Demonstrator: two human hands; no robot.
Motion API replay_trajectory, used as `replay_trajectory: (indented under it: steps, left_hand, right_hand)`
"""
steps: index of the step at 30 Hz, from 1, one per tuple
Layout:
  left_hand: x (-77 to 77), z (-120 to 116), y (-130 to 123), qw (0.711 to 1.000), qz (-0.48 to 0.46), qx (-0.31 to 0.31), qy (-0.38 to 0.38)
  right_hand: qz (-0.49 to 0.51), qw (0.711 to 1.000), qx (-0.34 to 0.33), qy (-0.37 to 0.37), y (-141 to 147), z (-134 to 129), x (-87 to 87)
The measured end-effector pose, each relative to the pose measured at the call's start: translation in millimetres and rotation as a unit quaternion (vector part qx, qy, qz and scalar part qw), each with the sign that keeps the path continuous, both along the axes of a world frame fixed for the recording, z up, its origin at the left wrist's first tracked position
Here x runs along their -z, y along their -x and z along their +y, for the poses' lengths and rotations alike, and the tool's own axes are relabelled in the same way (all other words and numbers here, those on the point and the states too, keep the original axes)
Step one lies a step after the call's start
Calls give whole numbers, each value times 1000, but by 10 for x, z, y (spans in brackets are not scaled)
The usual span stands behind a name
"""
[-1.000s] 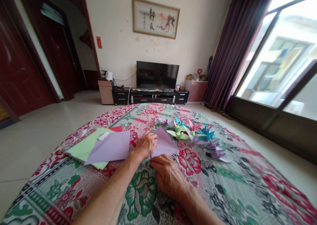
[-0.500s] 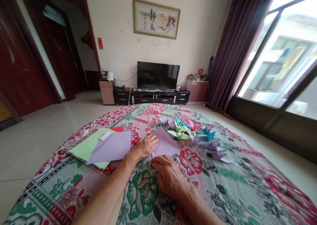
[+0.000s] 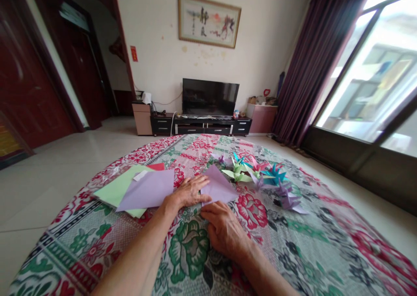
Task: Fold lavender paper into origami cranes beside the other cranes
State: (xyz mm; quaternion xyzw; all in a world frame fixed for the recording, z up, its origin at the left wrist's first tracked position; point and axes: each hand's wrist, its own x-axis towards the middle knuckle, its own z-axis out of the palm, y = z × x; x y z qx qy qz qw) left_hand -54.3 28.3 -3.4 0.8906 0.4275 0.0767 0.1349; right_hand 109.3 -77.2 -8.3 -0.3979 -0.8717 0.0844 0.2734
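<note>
Since the earlier frames, the left hand (image 3: 192, 191) has flattened out, its thumb now reaching across toward the right hand (image 3: 223, 224), while the purple paper (image 3: 220, 184) has stayed in place between them. That paper lies flat on the flowered tablecloth (image 3: 189, 252), plain and smooth, one corner pointing away from the person and another to the right; its left edge is partly hidden by fingers. Palm down, the left hand has its fingers spread over that edge. Curled at the near corner, the right hand keeps thumb and forefinger close together; whether they pinch the paper, I cannot tell. Across the room, a black TV stand (image 3: 163, 124) has its drawers pushed in, their contents hidden, and a television (image 3: 210, 97) on top. To the left on the cloth, a purple sheet (image 3: 150, 189) and a white slip (image 3: 140, 175) overlap green sheets (image 3: 114, 189), with a red sheet (image 3: 158, 166) showing behind. Folded paper cranes (image 3: 239, 175) in green, blue, pink and purple cluster to the right.
</note>
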Motion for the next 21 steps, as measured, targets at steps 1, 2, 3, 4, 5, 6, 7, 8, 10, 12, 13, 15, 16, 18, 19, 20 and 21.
replay_trajectory:
  steps: [1,2,3,4,5,6,7,8,10,12,13,15,16,18,19,20,21]
  left_hand:
    - [-5,-8,-5,1000,-1,-2,-2]
    - [-8,-14,-11,1000,-2,-4,-5]
    - [-7,-19,-17,1000,-3,-6,-9]
    - [-4,-20,-22,1000,-4,-8,-14]
    - [3,-18,-26,1000,-5,-10,-18]
    - [12,-13,-31,1000,-6,-12,-23]
    - [23,-6,-35,999,-9,-14,-28]
    - [35,5,-39,999,-13,-17,-32]
    - [60,29,-48,999,-21,-21,-41]
    - [84,53,-55,998,-27,-23,-50]
    - [94,64,-58,998,-30,-24,-53]
    - [111,84,-60,997,-35,-24,-59]
    - [116,92,-60,997,-37,-22,-60]
    - [120,106,-58,997,-45,-20,-63]
    - [117,110,-57,997,-49,-18,-64]
    - [112,112,-56,996,-53,-17,-65]
    - [105,113,-55,996,-55,-17,-66]
  right_hand:
    - [0,1000,1,1,2,0,2]
    - [0,1000,3,1,3,-1,5]
    - [-1,1000,4,2,4,-1,8]
    - [-1,1000,6,2,5,-1,13]
    - [-1,1000,7,2,5,-1,18]
    - [-1,1000,8,2,5,0,22]
    - [1,1000,9,1,4,0,25]
    - [2,1000,9,1,3,0,26]
    - [5,1000,6,0,1,1,22]
    - [4,1000,3,-1,-2,1,11]
    - [3,1000,4,-4,-3,2,5]
    - [0,1000,9,-12,-4,5,-2]
    - [-2,1000,11,-12,-5,7,-4]
    - [-8,1000,13,-8,-7,14,-3]
    - [-11,1000,13,-4,-7,18,-2]
    - [-14,1000,13,-2,-7,21,-2]
    - [-15,1000,14,-1,-7,25,-4]
